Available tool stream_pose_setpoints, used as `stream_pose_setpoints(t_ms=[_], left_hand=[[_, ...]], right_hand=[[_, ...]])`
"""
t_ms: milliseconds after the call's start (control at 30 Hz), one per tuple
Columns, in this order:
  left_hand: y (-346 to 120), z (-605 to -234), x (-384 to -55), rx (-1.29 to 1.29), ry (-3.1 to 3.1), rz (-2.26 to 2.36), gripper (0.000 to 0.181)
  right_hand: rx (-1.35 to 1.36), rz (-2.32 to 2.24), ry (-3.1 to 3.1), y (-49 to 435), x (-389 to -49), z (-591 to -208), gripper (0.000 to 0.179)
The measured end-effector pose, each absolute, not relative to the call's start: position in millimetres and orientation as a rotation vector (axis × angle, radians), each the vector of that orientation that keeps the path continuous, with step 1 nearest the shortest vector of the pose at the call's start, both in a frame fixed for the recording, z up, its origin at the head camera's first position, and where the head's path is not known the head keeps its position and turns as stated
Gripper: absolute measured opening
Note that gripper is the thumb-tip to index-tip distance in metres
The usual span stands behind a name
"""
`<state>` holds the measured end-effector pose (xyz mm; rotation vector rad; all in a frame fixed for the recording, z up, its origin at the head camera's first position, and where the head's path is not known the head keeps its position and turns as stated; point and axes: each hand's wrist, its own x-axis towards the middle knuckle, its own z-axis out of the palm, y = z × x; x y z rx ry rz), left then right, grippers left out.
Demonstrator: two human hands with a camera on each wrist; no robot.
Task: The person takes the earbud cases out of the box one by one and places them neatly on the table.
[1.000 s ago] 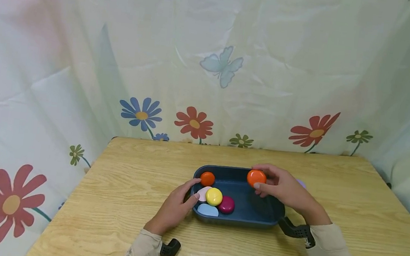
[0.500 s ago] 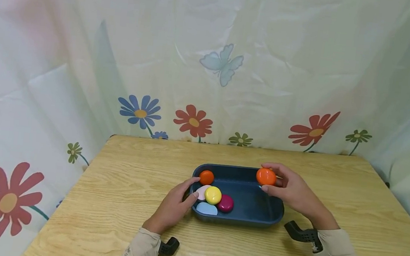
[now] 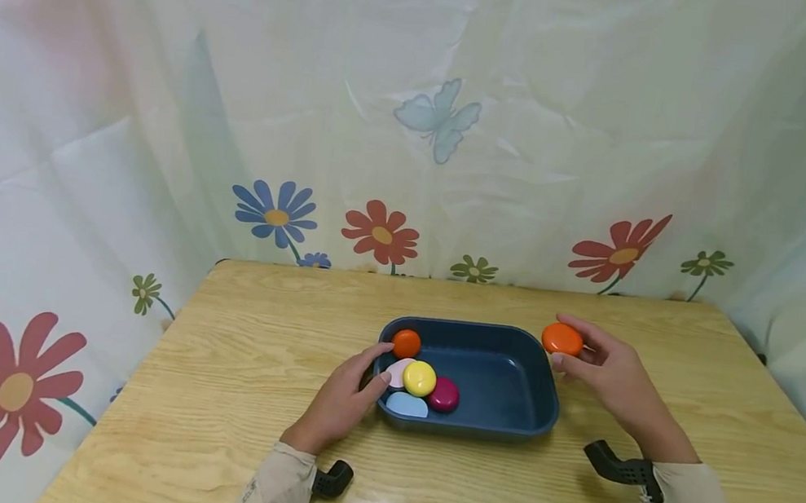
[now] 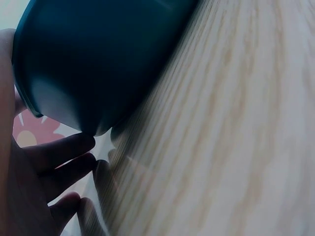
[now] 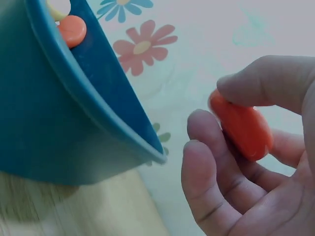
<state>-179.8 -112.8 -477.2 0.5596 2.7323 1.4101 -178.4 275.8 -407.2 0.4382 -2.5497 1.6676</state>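
My right hand pinches a glossy orange-red rounded pebble between thumb and fingers, just outside the right end of a dark blue tray. In the right wrist view, the same pebble shows edge-on, apart from the tray's rim. At the tray's left end my left hand grips the rim, its thumb over the inner side and fingers against the outer wall. Inside lie another orange pebble, a yellow one, a magenta one, a pale pink one and a light blue one.
The tray stands on a wood-grain table. A curtain printed with flowers and a butterfly hangs behind the table's back edge. Black wrist mounts stick out from both sleeves.
My right hand has carried the orange-red pebble from over the tray's right part rightward past its rim. The left hand has stayed at the left end.
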Motion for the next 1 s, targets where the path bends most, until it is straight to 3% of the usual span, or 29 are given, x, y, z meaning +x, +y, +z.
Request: stream_pose_setpoints(t_ms=[567, 1000], left_hand=[[-111, -475, -177, 0.555, 2.711, 1.422, 0.049], [-111, -475, -177, 0.549, 2.711, 1.424, 0.049]], right_hand=[[0.296, 1.624, -2.549, 323, -173, -419, 0.055], [0.038, 1.526, -2.66, 352, -174, -432, 0.069]])
